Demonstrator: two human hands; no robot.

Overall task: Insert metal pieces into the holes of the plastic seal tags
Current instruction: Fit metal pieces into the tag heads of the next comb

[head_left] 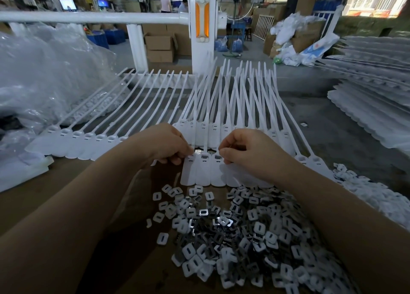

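Two bare hands work over a row of white plastic seal tags [205, 169] laid side by side on a brown counter [66, 183]. The left hand [165, 144] has its fingers curled, thumb and forefinger pinched at the head of one tag; what sits between them is too small to make out. The right hand [244, 148] is likewise curled, fingertips [224, 154] pressed down on the head of a neighbouring tag, and whether they nip a metal piece cannot be told. Three tags show whole between the hands; more of that row run under the right wrist, and two heads [310, 160] reappear beyond it.

A second connected strip of tags [77, 142] lies to the left, about seven heads visible before the left forearm cuts it off, with its long tails fanning away. Another row [219, 129] sits behind the hands, its tails crossing; their count is unclear.

In the foreground a heap of small square metal pieces [255, 238], each with a slot, spreads across the counter, far too many to count, partly hidden by the right forearm. White plastic bits [377, 196] pile up at the right edge.

Clear plastic bags [44, 76] fill the left, stacked tag sheets [372, 89] the right. A white railing post [202, 27] with an orange reflector stands behind. Two people [166, 1] appear far off, blurred.
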